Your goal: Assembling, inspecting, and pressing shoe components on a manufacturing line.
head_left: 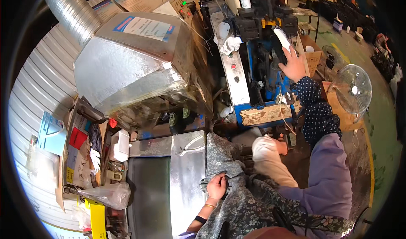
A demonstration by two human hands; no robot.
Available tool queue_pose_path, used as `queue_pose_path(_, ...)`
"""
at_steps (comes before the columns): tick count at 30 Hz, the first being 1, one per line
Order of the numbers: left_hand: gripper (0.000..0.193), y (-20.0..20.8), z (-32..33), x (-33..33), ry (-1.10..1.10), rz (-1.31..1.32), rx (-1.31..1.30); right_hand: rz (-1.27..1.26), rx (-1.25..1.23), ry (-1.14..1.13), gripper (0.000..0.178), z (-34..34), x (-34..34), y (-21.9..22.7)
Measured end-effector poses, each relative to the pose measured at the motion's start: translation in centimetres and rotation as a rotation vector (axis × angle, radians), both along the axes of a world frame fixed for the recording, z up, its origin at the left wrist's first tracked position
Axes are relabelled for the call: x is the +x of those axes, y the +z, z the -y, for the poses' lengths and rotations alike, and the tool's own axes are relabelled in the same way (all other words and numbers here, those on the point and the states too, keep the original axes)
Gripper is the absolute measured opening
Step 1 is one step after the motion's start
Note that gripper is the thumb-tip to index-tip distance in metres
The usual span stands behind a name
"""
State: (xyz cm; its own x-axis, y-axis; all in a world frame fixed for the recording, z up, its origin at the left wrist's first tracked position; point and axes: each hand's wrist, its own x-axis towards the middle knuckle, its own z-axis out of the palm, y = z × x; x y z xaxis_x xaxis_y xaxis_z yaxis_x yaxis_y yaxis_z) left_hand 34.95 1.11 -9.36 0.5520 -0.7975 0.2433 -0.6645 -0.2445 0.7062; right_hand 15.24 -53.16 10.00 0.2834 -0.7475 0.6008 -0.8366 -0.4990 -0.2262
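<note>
My right hand (294, 65), in a dark dotted oversleeve (316, 105), reaches over the blue-framed machine (270, 91). Its fingers are apart, with the fingertips at the lower end of a long white piece (282, 39) on the machine; whether they touch it I cannot tell. The white piece's exact kind is unclear. My left hand (216, 186) lies low at my lap, fingers curled against the grey floral apron (224, 154). Whatever is inside its fingers is hidden. A white crumpled cloth (231, 45) rests on the machine's left panel.
A metal hood with a duct (122, 52) rises at the left, above a conveyor belt (149, 192). Red button (233, 66) and black button sit on the white panel. A round fan (354, 89) stands right. A white bottle (245, 0) stands atop the machine. Shelves (82, 154) hold gloves and bags.
</note>
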Motion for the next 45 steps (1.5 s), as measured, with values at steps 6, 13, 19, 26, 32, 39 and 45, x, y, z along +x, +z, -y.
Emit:
queue_pose_path(6, 0.015, -0.2, 0.5, -0.2, 0.046, -0.007, 0.029, -0.009, 0.087, -0.065, 0.075, 0.5, 0.6, 0.8)
queue_pose_path(13, 0.016, -0.3, 0.7, -0.5, 0.031, 0.063, 0.092, -0.006, 0.173, -0.084, 0.076, 4.6, 2.9, 2.5)
queue_pose_path(19, 0.016, -0.1, 0.5, -0.3, 0.055, 0.083, 0.106, 0.005, 0.210, -0.080, 0.075, 6.9, 4.7, 4.3)
queue_pose_path(26, 0.016, 0.2, 0.9, -0.5, 0.059, 0.084, 0.151, -0.001, 0.220, -0.067, 0.076, 7.0, 4.2, 5.7)
queue_pose_path(32, 0.015, 0.3, 1.0, -0.3, 0.022, 0.130, 0.131, -0.008, 0.187, -0.077, 0.075, 7.1, 4.4, 6.5)
queue_pose_path(39, 0.013, 0.7, 1.3, -0.6, 0.034, 0.148, 0.092, -0.009, 0.167, -0.080, 0.075, 7.1, 4.4, 6.2)
queue_pose_path(45, 0.012, 0.5, 1.3, -0.4, 0.025, 0.166, 0.066, -0.001, 0.159, -0.069, 0.075, 7.0, 4.3, 6.0)
